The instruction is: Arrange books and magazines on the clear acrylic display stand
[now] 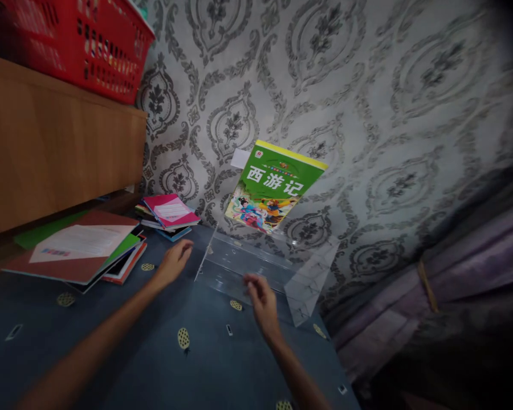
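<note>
The right hand (263,299), empty and loosely curled, is at the clear rack (310,285); the left hand (174,262), likewise empty, is left of it. Beyond both, nearer the right, the green book (277,185) stands at the back, long axis upward.

We only get part of the red basket (68,40), chopped off up top, and can't make out the stuff behind its slots. The print on the white sheet (79,242) is too small for us to read. The pink book (162,200) mostly hides the ones underneath, and we can't tell if the blurry right hand (263,299) touches the clear stand (239,265).
</note>
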The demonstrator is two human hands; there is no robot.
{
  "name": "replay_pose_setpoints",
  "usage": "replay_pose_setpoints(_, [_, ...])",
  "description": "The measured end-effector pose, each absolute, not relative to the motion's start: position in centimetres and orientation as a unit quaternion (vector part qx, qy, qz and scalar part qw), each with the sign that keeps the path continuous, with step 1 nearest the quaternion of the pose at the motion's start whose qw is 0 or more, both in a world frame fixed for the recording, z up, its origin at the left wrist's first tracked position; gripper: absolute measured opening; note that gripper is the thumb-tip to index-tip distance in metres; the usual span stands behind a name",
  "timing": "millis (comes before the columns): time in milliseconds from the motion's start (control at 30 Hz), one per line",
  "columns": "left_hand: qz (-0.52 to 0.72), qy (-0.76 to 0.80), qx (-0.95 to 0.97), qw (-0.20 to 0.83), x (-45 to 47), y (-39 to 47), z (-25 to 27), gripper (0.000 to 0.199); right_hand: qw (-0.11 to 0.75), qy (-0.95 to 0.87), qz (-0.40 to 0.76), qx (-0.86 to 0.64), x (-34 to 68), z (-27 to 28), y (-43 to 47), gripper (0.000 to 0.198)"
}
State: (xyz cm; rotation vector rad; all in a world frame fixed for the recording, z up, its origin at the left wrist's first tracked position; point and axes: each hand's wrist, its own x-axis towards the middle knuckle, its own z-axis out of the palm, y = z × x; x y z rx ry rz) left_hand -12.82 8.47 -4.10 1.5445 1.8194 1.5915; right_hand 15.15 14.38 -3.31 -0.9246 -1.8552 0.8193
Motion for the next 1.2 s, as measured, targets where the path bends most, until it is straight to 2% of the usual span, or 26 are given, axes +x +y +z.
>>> replay_pose_setpoints(133, [0.583,0.576,0.568,0.079,-12.5,13.4,2.1,0.036,0.524,-0.737,0.171,-0.390,18.3,5.1,20.0,0.037])
replay_pose_setpoints(233, [0.570,0.569,0.588,0.074,-11.0,15.8,5.3,0.033,0.541,-0.736,0.147,-0.380,19.2,8.1,21.9,0.034])
replay_pose_setpoints(333, [0.552,0.582,0.593,0.069,-9.5,15.9,5.0,0.034,0.519,-0.745,0.190,-0.374,18.8,5.8,21.1,0.032])
replay_pose_setpoints(600, [0.479,0.683,0.551,0.008,-13.1,7.3,-0.7,0.031,0.357,-0.774,0.374,-0.366,16.4,-7.3,11.7,0.040])
replay_pose_setpoints(700, [0.332,0.778,0.523,-0.104,-17.3,3.4,-1.0,0.038,0.356,-0.762,0.404,-0.359,16.1,-9.0,9.7,0.044])
replay_pose_setpoints(767, [0.238,0.838,0.472,-0.137,-19.9,0.8,-0.9,0.045,0.370,-0.750,0.414,-0.360,16.1,-9.4,9.3,0.047])
replay_pose_setpoints(867, [0.126,0.905,0.394,-0.096,-22.3,-2.5,-0.8,0.064,0.385,-0.721,0.447,-0.365,16.5,-9.4,9.5,0.052])
replay_pose_setpoints(967, [0.050,0.917,0.394,-0.038,-23.1,-4.6,-0.7,0.077,0.384,-0.708,0.479,-0.348,17.0,-9.3,9.7,0.052])
replay_pose_setpoints(1200, [-0.034,0.900,0.434,0.011,-24.2,-6.2,-0.2,0.095,0.378,-0.709,0.489,-0.339,17.8,-9.9,9.5,0.052])
